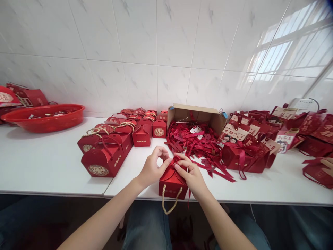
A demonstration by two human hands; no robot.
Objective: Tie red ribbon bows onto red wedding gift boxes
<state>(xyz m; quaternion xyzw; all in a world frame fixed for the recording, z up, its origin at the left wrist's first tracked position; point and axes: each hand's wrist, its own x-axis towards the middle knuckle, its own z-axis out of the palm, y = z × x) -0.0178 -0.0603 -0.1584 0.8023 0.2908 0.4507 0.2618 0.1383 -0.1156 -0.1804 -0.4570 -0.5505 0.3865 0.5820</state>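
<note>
A small red gift box point(173, 178) with gold lettering stands at the table's front edge, its beige rope handle point(170, 210) hanging over the side. My left hand point(153, 166) is closed at the top of the box, thumb and fingertips pinching dark red ribbon point(176, 159). From the other side my right hand point(191, 173) pinches the same ribbon, fingers bent over the box's folded top. One ribbon end dangles down the box's right side. My fingers partly hide where the ribbon crosses. Loose red ribbons point(192, 142) lie in a heap just beyond.
Behind the heap, an open cardboard box point(197, 113) lies on its side. Rows of red gift boxes point(104, 159) stand at left, near a red plastic basin point(49, 121). More boxes with tags point(241, 152) crowd the right. Another person's hand point(328, 166) touches a box at the far right.
</note>
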